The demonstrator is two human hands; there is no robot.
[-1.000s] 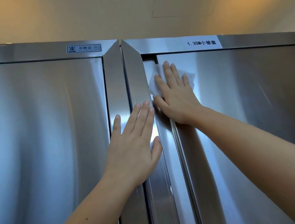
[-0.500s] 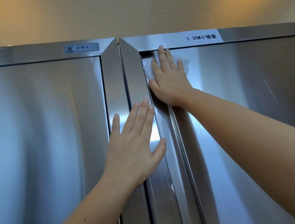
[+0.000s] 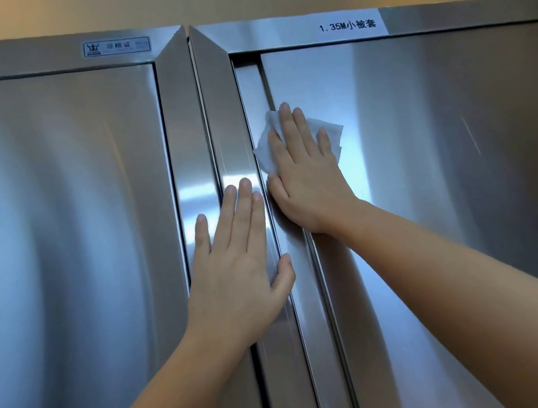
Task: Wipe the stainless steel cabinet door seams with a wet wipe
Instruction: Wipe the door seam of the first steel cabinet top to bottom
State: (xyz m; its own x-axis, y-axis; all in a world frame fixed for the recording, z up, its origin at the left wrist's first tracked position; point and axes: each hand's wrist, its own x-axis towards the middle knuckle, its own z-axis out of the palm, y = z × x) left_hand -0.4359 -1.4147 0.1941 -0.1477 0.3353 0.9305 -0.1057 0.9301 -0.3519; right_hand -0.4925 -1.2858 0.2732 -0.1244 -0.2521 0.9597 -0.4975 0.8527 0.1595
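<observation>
Steel stretches out to the left of your left hand (image 3: pixel 236 277): the left door (image 3: pixel 64 232), closed, with a small certificate sticker (image 3: pixel 116 46) on the frame above it. That hand lies flat, fingers straight and close together, holding nothing. Its palm lies across the two frame uprights (image 3: pixel 184 129) and the dark centre gap (image 3: pixel 196 75) between the cabinets. I judge it is there to brace you while you reach high.

Just right of its fingertips runs the door seam (image 3: pixel 265 93), the narrow line at the edge of the right door (image 3: pixel 447 178). The wet wipe (image 3: pixel 332 134) is spread on that door beside the seam, pinned under your right hand (image 3: pixel 305 178). That hand's fingers are straight and slightly fanned, pressing rather than gripping, and wipe corners show past them on both sides. A flat palm probably spreads the pressure and lets the wipe's left edge ride the seam.

Above your right hand, a white label (image 3: pixel 348 25) reads 1.35M followed by some characters. Both cabinets appear closed, so what they hold is hidden; the label likely names it.
</observation>
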